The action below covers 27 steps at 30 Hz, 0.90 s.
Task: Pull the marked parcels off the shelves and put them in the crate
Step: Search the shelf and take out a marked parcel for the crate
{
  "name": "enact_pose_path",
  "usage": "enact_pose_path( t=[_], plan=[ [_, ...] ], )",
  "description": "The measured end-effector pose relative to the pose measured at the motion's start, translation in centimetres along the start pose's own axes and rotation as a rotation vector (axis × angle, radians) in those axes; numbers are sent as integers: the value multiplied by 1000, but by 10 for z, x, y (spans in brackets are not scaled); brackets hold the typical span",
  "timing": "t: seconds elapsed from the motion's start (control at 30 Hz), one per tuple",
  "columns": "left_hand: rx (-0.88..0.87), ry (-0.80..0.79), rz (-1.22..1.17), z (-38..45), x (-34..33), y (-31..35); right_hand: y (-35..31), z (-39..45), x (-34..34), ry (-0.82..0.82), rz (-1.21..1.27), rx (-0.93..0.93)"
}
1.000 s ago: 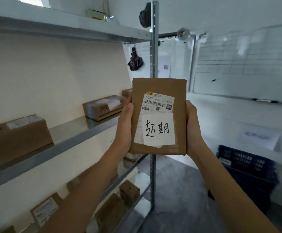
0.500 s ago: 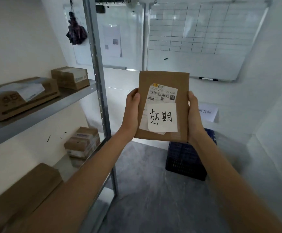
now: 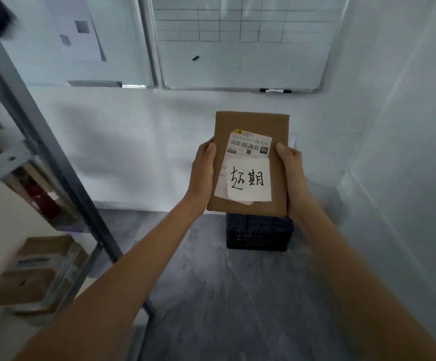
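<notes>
A flat brown cardboard parcel [image 3: 252,126] is held upright in front of me, with a barcode label and a white note with handwritten characters on its face. My left hand [image 3: 203,173] grips its left edge, thumb on the front. My right hand [image 3: 291,175] grips its right edge the same way. The dark blue plastic crate [image 3: 258,235] stands on the grey floor straight beyond and below the parcel, against the white wall; the parcel hides its top.
A metal shelf unit's post [image 3: 42,152] slants down the left side. Brown boxes [image 3: 29,272] sit on its lower shelf at the left edge. Whiteboards [image 3: 237,48] hang on the far wall. A white wall closes the right side.
The view has swung right, away from the shelves. The crate now sits centred behind the parcel and looks closer. Both hands keep the same hold on the parcel.
</notes>
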<state>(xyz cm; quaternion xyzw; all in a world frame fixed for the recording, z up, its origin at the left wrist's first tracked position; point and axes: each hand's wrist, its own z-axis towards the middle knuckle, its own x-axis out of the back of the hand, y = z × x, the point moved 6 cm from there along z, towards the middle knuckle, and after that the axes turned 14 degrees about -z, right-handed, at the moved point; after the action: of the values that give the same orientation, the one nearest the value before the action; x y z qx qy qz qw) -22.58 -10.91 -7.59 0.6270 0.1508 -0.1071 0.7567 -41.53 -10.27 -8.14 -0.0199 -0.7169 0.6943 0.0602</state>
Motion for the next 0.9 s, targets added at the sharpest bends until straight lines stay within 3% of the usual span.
enact_pose_path(
  t=[0.33,0.6,0.73,0.9],
  plan=[
    [162,-88,8,140,-84,-99,27,163,75,106,-76,-83],
    [142,44,23,246,-110,-167,67,283,94,25,-127,-235],
    [215,31,60,311,-113,-215,95,343,104,79,-122,-281],
    [347,128,81,398,-107,-274,123,434,101,106,-138,-292]
  ],
)
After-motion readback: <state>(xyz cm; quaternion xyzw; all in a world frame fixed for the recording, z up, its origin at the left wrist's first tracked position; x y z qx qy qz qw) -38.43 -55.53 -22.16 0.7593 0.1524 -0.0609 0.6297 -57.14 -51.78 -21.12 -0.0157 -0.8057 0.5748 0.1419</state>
